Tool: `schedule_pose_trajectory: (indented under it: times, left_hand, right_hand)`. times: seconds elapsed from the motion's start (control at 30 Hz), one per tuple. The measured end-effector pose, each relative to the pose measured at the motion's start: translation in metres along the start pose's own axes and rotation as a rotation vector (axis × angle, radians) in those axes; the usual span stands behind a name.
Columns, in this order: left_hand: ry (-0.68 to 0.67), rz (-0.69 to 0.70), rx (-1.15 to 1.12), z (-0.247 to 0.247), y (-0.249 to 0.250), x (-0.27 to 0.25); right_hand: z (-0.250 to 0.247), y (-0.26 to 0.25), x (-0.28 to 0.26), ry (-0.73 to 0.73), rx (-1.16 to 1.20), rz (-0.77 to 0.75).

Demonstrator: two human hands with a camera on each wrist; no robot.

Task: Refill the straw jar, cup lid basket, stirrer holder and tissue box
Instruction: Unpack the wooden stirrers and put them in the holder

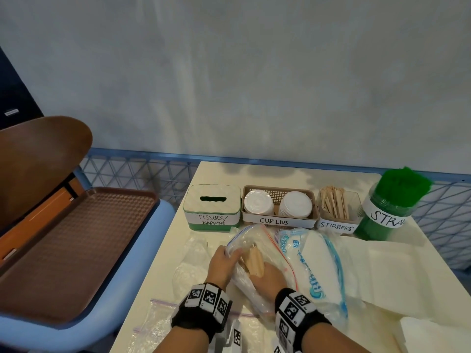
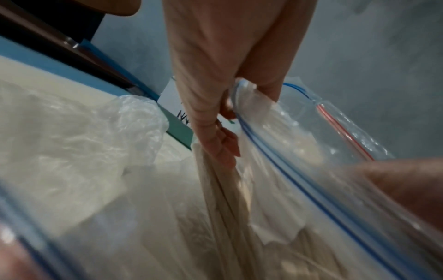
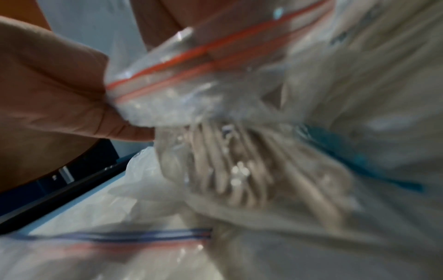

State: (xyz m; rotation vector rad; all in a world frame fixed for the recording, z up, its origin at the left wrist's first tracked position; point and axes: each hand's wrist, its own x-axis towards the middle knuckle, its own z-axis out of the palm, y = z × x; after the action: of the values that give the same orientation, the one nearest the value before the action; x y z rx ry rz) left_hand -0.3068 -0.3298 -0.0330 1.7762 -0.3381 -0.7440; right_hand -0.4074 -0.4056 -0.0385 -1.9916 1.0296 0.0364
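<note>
A clear zip bag (image 1: 254, 240) lies open in the middle of the cream table (image 1: 178, 240), with a bundle of wooden stirrers (image 1: 253, 261) in it. My left hand (image 1: 224, 253) pinches the bag's mouth edge; in the left wrist view its fingers (image 2: 225, 144) curl on the blue zip strip (image 2: 263, 151). My right hand (image 1: 267, 273) reaches into the bag and grips the stirrers (image 3: 227, 170). Along the back stand the tissue box (image 1: 211, 207), cup lid basket (image 1: 276, 197), stirrer holder (image 1: 336, 226) and green straw jar (image 1: 382, 217).
A blue-printed tissue pack (image 1: 316, 263) lies right of the bag, with white napkins (image 1: 397, 263) beyond it. Empty plastic bags (image 1: 158, 317) sit at the table's front left. A brown tray (image 1: 76, 238) rests on the blue chair to the left.
</note>
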Motion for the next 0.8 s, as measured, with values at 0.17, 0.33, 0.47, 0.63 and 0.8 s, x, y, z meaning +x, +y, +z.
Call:
schedule_pose_trajectory:
  times: [0.17,0.33,0.47,0.63,0.8]
  left_hand:
    - [0.121,0.387,0.259,-0.002,0.02,-0.004]
    - [-0.11,0.617,0.674,0.0,0.032,-0.008]
    - [-0.069,0.508,0.608,-0.002,0.033,-0.001]
    - [-0.013,0.374,0.668,-0.006,0.024,0.008]
    - [0.004,0.548,0.466,-0.01,0.039,-0.005]
  right_hand:
    - [-0.008,-0.005,-0.005,0.06,0.196,-0.098]
    - [-0.011,-0.002,-0.003,0.038,0.276,-0.066]
    - [-0.011,-0.001,-0.006,0.074,0.345,-0.065]
    - [-0.012,-0.004,-0.011,0.012,0.38,-0.077]
    - [-0.013,-0.004,-0.015,-0.036,0.36,-0.094]
